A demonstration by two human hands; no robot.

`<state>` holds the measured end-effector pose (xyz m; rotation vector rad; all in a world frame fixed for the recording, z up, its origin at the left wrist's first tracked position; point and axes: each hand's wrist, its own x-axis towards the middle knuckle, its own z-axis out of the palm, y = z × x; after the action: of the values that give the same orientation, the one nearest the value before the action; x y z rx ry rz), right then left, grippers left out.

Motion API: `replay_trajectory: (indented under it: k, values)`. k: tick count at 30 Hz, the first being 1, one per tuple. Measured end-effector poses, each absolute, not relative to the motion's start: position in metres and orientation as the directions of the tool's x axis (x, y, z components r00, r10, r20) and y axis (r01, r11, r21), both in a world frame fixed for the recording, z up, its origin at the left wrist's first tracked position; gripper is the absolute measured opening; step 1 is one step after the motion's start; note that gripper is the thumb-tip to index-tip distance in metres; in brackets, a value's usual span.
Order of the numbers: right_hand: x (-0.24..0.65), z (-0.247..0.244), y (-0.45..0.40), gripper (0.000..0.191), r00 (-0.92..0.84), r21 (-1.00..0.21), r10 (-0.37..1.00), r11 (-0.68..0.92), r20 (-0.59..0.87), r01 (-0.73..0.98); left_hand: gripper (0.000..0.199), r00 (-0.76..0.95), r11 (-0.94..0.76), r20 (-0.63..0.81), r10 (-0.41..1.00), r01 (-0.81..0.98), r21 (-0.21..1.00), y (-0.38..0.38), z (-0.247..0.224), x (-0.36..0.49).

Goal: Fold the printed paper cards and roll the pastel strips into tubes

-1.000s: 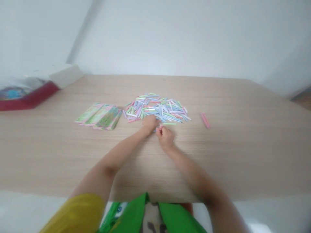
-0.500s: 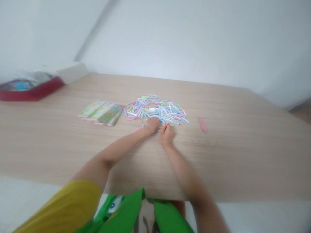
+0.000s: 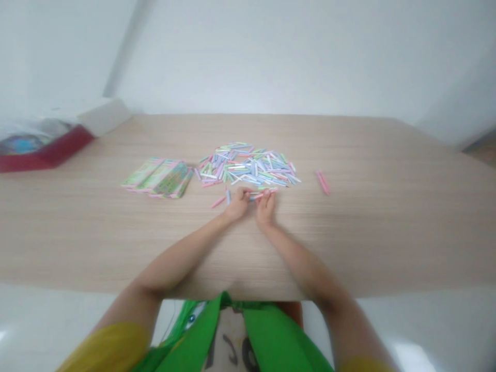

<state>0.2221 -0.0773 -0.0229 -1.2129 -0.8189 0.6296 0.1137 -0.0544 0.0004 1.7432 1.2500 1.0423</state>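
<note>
Just in front of a pile of slim pastel pen-like sticks (image 3: 248, 166), my two hands are close together. My left hand (image 3: 237, 204) is closed in a pinch on the end of a thin pale stick (image 3: 253, 193). My right hand (image 3: 265, 208) is closed round a pink pen-like stick (image 3: 273, 190), its tip pointing right. Blur hides whether the two pieces touch. Left of my left hand lie a loose pink stick (image 3: 218, 202) and a short blue-grey piece (image 3: 228, 196).
Flat pink and green printed packs (image 3: 157, 177) lie overlapping left of the pile. Two pink sticks (image 3: 322, 183) lie apart on the right. A dark red tray (image 3: 50, 152) with plastic-wrapped things and a white box (image 3: 104, 117) stand at the table's (image 3: 380, 232) far left.
My hands have drawn back slightly from the pile, and the left has turned so its pinching fingers show. The thin pale stick between the hands is now visible. The camera view has shifted a little.
</note>
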Motion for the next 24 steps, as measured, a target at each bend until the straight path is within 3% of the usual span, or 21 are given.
replay_trajectory:
  k: [4, 7, 14, 19, 24]
  values:
    - [0.217, -0.028, -0.079, 0.051, 0.396, -0.964, 0.913, 0.185, 0.097, -0.190, 0.022, 0.481, -0.442, 0.301, 0.823, 0.212, 0.871, -0.081, -0.021, 0.103]
    - [0.222, -0.028, -0.077, 0.058, 0.224, -0.969, 0.970, 0.142, 0.095, -0.203, 0.039, 0.516, -0.468, 0.341, 0.786, 0.136, 0.873, -0.084, -0.029, 0.097]
    - [0.223, -0.028, -0.080, 0.059, 0.193, -0.977, 0.960, 0.211, 0.201, -0.034, 0.059, 0.618, -0.308, 0.241, 0.749, 0.001, 0.951, -0.075, -0.023, 0.087]
    - [0.218, -0.025, -0.083, 0.060, 0.174, -0.982, 0.967, 0.189, 0.184, -0.013, 0.056, 0.639, -0.155, 0.153, 0.753, -0.054, 0.986, -0.075, -0.012, 0.083]
    - [0.216, -0.028, -0.081, 0.062, 0.250, -0.984, 0.954, 0.175, 0.165, -0.019, 0.044, 0.505, -0.054, 0.070, 0.860, -0.045, 0.997, -0.076, -0.018, 0.091]
